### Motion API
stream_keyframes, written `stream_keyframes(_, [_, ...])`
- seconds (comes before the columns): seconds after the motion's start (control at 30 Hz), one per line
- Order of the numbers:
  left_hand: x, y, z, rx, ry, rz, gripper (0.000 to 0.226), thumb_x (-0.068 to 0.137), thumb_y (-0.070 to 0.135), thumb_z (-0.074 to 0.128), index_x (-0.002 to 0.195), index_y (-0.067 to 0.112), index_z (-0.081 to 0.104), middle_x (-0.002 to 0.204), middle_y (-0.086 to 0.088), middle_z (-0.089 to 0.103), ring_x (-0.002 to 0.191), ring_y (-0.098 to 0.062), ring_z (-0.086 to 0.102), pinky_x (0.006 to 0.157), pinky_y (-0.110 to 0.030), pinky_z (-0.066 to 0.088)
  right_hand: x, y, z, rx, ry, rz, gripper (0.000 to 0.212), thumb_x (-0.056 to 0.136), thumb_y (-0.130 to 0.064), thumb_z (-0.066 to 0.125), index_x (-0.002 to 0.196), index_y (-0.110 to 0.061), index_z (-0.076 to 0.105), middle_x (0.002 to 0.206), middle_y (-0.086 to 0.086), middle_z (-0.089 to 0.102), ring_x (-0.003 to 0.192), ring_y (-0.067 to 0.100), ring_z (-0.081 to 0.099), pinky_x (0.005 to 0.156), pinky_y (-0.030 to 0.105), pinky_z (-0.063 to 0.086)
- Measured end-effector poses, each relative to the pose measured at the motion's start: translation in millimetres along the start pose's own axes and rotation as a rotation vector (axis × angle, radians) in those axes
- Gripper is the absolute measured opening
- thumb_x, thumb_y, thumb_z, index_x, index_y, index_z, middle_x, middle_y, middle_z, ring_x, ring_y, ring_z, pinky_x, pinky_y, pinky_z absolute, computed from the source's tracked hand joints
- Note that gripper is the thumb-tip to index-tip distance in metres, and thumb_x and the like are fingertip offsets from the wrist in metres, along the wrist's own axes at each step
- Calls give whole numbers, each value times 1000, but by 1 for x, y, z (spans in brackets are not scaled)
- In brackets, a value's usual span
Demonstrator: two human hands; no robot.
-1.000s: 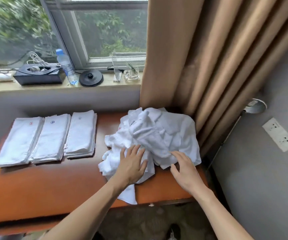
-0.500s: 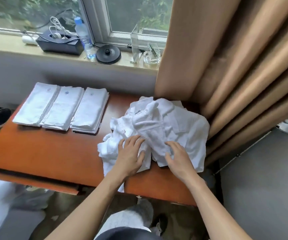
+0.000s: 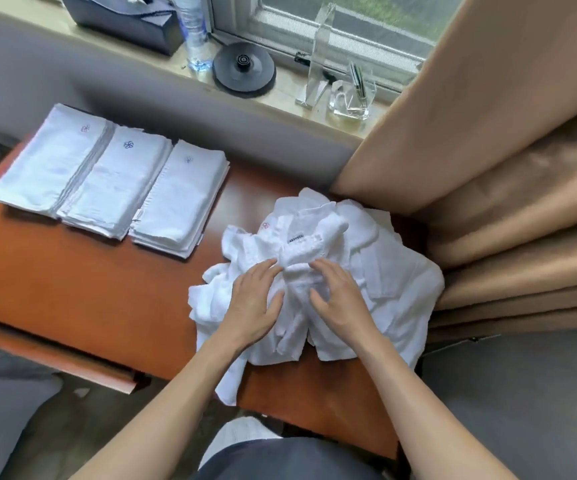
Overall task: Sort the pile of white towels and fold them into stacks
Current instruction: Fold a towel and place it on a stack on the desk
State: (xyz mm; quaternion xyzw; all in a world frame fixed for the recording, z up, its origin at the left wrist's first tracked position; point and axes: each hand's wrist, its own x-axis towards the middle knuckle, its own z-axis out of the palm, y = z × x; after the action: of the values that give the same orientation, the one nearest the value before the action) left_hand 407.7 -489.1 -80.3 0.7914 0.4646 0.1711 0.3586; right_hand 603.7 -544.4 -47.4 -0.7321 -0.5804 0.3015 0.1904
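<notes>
1. Both hands lie flat on the crumpled pile of white cotton towels [image 3: 318, 271]: left hand [image 3: 252, 303] spread wide, palm down on the near-left folds; right hand [image 3: 339, 299] fingers splayed, loosely pressing the middle ridge. Neither has closed on anything.
2. Glossy reddish-brown wooden table [image 3: 82, 299] carries everything; pile sits at its right end, against the tan pleated curtain [image 3: 487, 168].
3. Three flat stacks of folded white towels [image 3: 110, 181] lie side by side at the far left, well apart from the pile.
4. Step, as I judge it: picking the next towel out of the heap.
5. Small red emblem [image 3: 265, 225] shows near the pile's far edge; stacks carry emblems too.
6. Next: pinch one edge, lift clear, read its mark.
</notes>
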Motion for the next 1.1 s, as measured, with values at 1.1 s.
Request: stream_keyframes(1.1, [-4,200,21,-319,466,-37,17,91,14,60,94,30,63,92,18,70,81,-4,67,73,-11,45,-36,53,-122,602,-55,-246,15,102,-16,52,99,-31,48,89,0,73,84,18,76,72,37,58])
